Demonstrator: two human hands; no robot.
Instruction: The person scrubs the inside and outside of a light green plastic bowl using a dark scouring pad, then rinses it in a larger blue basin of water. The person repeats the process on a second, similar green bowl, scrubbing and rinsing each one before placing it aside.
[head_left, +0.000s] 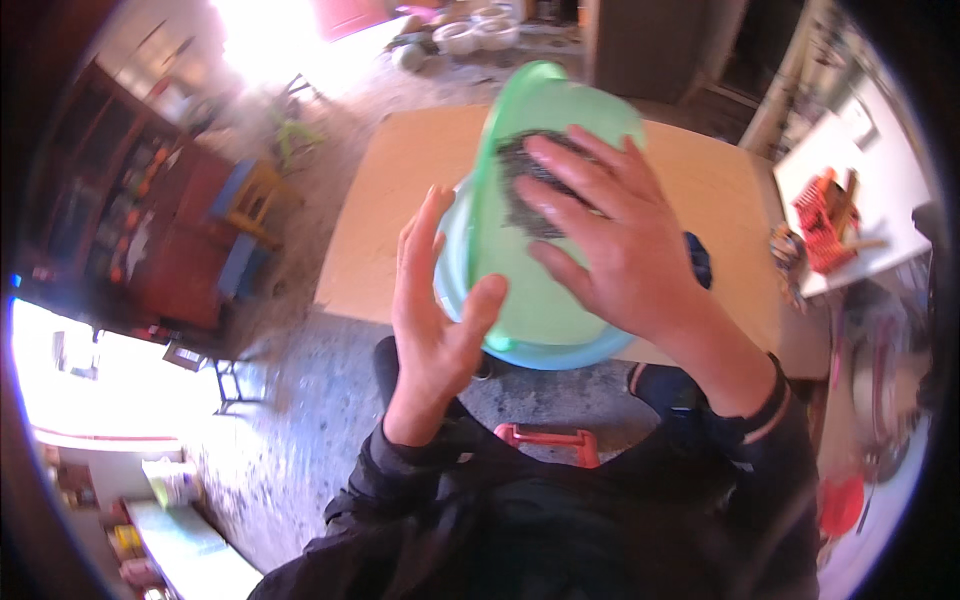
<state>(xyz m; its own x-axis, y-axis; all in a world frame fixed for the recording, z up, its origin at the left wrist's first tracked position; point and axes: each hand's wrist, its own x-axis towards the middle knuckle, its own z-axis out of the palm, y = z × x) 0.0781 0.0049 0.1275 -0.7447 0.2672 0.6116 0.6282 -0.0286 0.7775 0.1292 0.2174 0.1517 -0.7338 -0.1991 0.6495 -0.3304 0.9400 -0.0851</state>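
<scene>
A light green plastic basin (555, 307) stands steeply tilted in front of me, its inside facing my right hand. It overlaps a light blue basin (566, 356), whose rim shows below and to the left. My left hand (439, 315) is at the green basin's left rim, thumb and fingers apart. The thumb overlaps the rim; whether it grips cannot be told. My right hand (615, 225) reaches over the inside, fingers spread across a dark, grainy patch (536, 214). Blur hides whether this is mesh or loose material. The right fingers look wet.
Beneath the basins is a tan tabletop (382, 225). A dark blue item (697, 260) lies right of my right wrist. A red basket (821, 225) sits on a white surface further right. A red handle-like object (551, 442) is below, near my lap. A yellow wooden stool (259, 199) stands left.
</scene>
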